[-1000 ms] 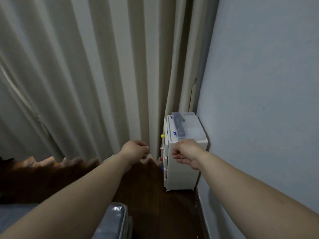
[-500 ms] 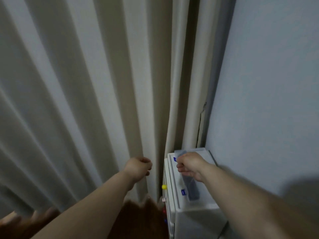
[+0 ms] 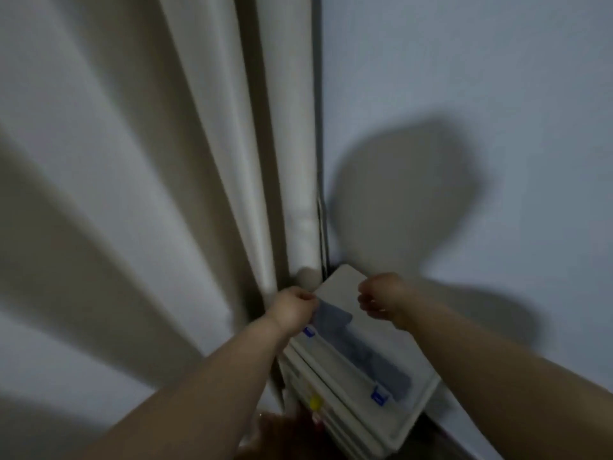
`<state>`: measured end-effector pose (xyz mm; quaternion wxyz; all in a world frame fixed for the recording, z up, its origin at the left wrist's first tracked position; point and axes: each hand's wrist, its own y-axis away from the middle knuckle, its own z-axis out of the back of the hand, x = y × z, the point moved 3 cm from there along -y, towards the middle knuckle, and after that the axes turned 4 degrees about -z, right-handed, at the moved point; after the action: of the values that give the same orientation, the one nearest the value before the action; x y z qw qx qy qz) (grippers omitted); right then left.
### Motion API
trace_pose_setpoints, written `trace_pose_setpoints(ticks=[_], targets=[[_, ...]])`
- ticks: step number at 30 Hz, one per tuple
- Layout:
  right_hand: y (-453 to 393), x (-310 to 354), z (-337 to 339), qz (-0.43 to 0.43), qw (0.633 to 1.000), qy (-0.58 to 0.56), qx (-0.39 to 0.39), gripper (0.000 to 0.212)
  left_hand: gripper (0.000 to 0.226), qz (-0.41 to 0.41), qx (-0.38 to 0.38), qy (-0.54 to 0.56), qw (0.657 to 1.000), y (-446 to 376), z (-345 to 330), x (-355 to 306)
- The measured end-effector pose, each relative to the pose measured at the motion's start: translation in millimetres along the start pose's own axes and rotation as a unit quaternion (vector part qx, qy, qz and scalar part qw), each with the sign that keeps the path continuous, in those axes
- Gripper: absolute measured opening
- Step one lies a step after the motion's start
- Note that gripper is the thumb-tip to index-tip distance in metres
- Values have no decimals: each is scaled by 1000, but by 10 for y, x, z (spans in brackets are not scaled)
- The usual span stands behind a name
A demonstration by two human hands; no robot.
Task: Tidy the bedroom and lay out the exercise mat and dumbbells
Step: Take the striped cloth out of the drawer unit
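No exercise mat or dumbbell is in view. Cream curtains (image 3: 139,200) hang across the left and middle, down to the room corner. My left hand (image 3: 292,310) is curled at the edge of a curtain fold and seems to grip it. My right hand (image 3: 381,300) is a loose fist with nothing in it, hovering over the back of a white plastic drawer unit (image 3: 345,390). A grey-blue flat thing (image 3: 361,350) lies on the unit's top, partly hidden behind my left hand.
The drawer unit stands in the corner against a pale blue wall (image 3: 481,94). It has a yellow knob (image 3: 315,401) on its front. A strip of dark wood floor (image 3: 282,436) shows below it. My shadow falls on the wall.
The view has tilted up and moved closer to the corner. Both hands have risen to the top of the drawer unit, and the right hand has shifted to its far end.
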<state>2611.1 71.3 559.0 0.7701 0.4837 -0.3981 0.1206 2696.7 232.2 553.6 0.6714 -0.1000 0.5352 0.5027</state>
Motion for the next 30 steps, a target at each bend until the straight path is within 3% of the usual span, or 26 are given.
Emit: trace_pose_setpoints(ticks=[2,6,10,14,17,20,25,28,30], targets=[[35,-179,-37,-27,999,-7,-43,10,6,-12,56,-35,998,-180,-17,50],[314,-673,-103,-77,990,-55,-106,15,26,-22,122,-91,988,-296,-59,248],[560,-1158,-162,-105,973,-132,-157,16,24,-30,187,-132,973,-127,-119,522],[707,-1596,-451,-121,958,-187,-178,8,7,-40,196,-153,968,105,-64,908],[902,-1928,-851,-178,946,-223,-156,13,6,-53,199,-257,944,253,19,1261],[961,-2141,-1103,-199,939,-237,-150,24,23,-68,213,-303,926,254,20,1434],[821,-2350,-1276,-167,925,-280,-195,10,41,-112,248,-348,897,82,-147,1609],[531,-2397,-1498,-157,907,-310,-240,16,44,-154,263,-398,865,-151,-219,1768],[318,-2420,-1609,-144,911,-263,-282,26,50,-195,264,-414,849,-310,-256,1847]])
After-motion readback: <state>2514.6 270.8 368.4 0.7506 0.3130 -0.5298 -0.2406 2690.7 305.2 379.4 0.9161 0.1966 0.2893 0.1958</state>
